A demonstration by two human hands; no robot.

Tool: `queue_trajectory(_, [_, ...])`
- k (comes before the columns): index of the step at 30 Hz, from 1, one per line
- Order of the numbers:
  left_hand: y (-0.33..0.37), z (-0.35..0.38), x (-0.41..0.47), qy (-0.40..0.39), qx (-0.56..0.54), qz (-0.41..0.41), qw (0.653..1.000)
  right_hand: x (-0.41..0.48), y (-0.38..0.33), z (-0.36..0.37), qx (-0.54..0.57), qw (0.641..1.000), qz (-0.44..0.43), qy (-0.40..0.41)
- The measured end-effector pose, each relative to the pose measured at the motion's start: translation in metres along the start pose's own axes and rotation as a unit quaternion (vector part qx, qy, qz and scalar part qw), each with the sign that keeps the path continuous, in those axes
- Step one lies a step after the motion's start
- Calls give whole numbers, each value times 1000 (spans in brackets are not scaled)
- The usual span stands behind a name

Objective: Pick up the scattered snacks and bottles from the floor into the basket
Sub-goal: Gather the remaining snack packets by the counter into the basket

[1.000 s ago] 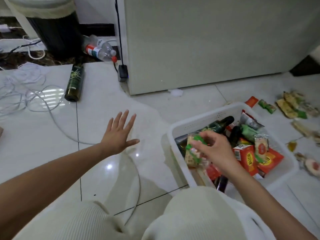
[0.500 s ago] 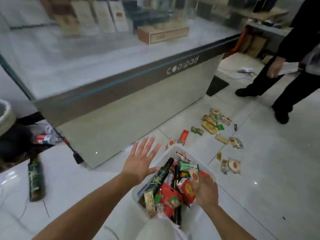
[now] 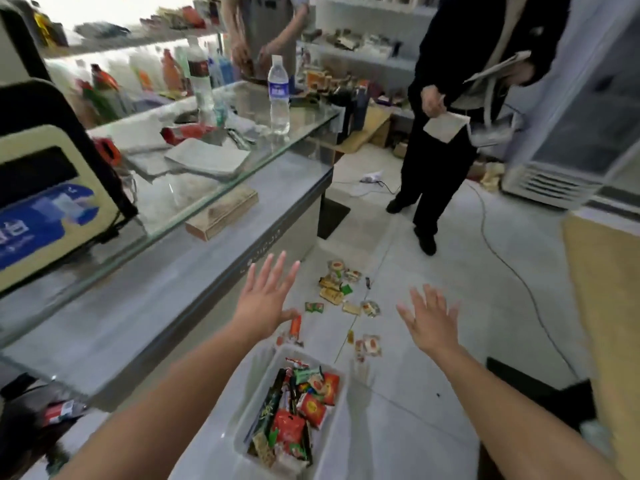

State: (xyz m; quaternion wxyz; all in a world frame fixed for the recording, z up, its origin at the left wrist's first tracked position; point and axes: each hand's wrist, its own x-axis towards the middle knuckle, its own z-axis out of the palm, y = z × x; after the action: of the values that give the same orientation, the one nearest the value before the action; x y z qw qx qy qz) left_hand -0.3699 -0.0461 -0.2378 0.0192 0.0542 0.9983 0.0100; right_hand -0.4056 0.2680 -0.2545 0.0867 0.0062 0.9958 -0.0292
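At the far left, near the foot of the long glass-topped grey desk [image 3: 194,216], a clear plastic bottle with a red label [image 3: 60,412] lay on the floor, partly in shadow; its fill level could not be told. Judged rigid and smooth, it should be taken round the body.

The left hand [image 3: 265,301] was raised above the floor with its grip released, fingers spread, holding nothing. A slim orange-red snack stick packet [image 3: 295,326] lay just beyond its thumb, near the far edge of the white plastic rectangular basket [image 3: 258,381]. The basket sat on the pale tiled floor [image 3: 433,393] between the forearms, already holding many red and green wrapped snacks and a dark green bottle.

To the right of the left hand, a scatter of small foil-wrapped snack packets [image 3: 337,289] lay farther off, with a red-and-white wrapped sweet packet [image 3: 370,344] nearer. These were judged light, soft and crinkly, possibly slippery; a pinch at the wrapper edge or a scoop would serve. Contents could crush under pressure.

The right hand [image 3: 431,322] hung likewise released and empty, well apart from the basket. A standing person in dark clothing [image 3: 440,143] stood beyond the scatter.
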Motion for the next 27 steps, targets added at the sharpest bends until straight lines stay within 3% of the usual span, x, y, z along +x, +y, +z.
queue_trajectory(4, [14,-52,21,19,30,35,999,5,19,-73,3,999,14,43])
queue_trajectory(8, [26,-63,35,19,17,22,999,16,29,-96,33,997,4,73])
queue_trajectory(14, [74,-50,90,-11,18,6,1000,54,72,-96,27,997,-20,66])
queue_trajectory(22, [158,-47,212,2,-1,-40,999,158,174,-108,-5,999,-44,23])
queue_trajectory(27, [176,-52,279,3,5,-60,998,231,197,-125,-12,997,-74,13])
